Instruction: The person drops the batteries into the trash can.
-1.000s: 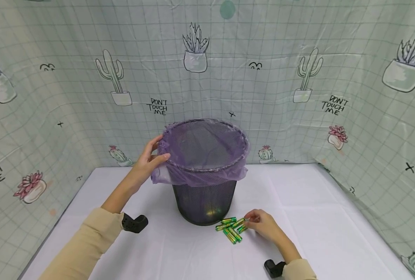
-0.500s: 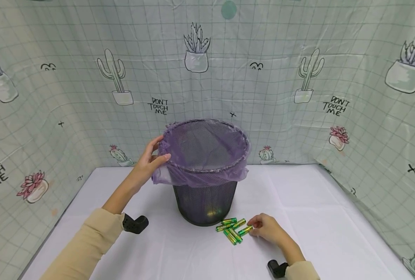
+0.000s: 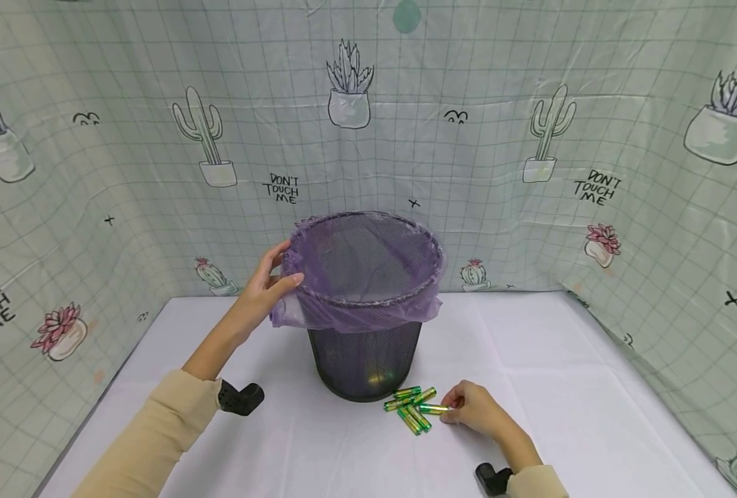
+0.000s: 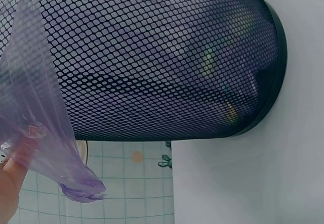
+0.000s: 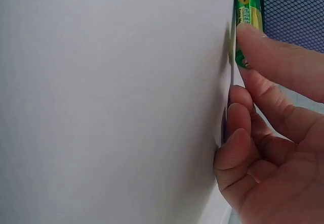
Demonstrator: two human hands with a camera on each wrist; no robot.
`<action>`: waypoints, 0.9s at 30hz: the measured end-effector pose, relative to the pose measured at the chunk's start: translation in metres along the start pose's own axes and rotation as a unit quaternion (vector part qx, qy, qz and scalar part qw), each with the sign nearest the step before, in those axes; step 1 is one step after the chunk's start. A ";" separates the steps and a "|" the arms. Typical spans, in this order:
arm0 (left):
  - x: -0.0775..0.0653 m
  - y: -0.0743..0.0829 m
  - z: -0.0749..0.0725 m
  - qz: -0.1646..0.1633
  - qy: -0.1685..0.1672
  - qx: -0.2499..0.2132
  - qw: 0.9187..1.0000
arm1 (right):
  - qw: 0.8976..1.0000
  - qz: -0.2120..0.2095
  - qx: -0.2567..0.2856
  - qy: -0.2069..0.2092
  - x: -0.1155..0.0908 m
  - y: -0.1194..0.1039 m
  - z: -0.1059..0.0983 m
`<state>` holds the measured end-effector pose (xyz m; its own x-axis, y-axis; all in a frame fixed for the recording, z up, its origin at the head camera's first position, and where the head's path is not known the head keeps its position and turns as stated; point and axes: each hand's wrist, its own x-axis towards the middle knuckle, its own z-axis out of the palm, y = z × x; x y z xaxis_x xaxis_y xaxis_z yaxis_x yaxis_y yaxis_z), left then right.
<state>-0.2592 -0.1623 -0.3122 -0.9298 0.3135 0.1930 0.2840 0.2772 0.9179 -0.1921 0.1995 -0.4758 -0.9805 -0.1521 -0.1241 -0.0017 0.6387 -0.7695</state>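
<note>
A black mesh wastebasket [image 3: 362, 363] stands upright on the white tabletop, its rim covered by a purple plastic bin liner [image 3: 368, 317]. My left hand [image 3: 258, 289] grips the left side of the rim over the liner, thumb in front; in the left wrist view a loose fold of liner [image 4: 38, 97] veils the fingers. Low on the right, my right hand [image 3: 476, 409] pinches the right end of a green-and-gold battery [image 3: 431, 409] between thumb and finger, close over the table. In the right wrist view the other fingers are curled below the battery [image 5: 246, 6].
Several more batteries [image 3: 413, 418] lie in a loose cluster by the front right foot of the wastebasket. Yellow-green patches [image 4: 208, 59] show through the mesh near its bottom. A cactus-print cloth [image 3: 368, 166] encloses the table at the back and sides.
My right hand has drawn back slightly to the right. The battery at its fingertips has turned from slanted to nearly level. My left hand keeps its hold on the rim.
</note>
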 end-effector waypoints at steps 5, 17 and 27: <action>0.001 -0.001 0.001 0.000 0.001 -0.002 1.000 | 1.000 -0.018 -0.003 -0.018 -0.002 -0.001 -0.003; -0.001 0.003 0.001 -0.008 0.000 0.000 1.000 | 0.998 -0.063 0.005 -0.018 -0.006 -0.025 -0.017; -0.001 0.003 0.002 -0.008 -0.001 -0.003 1.000 | 0.993 -0.118 0.002 -0.002 -0.013 -0.051 -0.032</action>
<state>-0.2572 -0.1596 -0.3100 -0.9339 0.3102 0.1775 0.2675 0.2773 0.9228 -0.1859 0.1931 -0.4143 -0.9520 -0.3006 0.0577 -0.2309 0.5816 -0.7800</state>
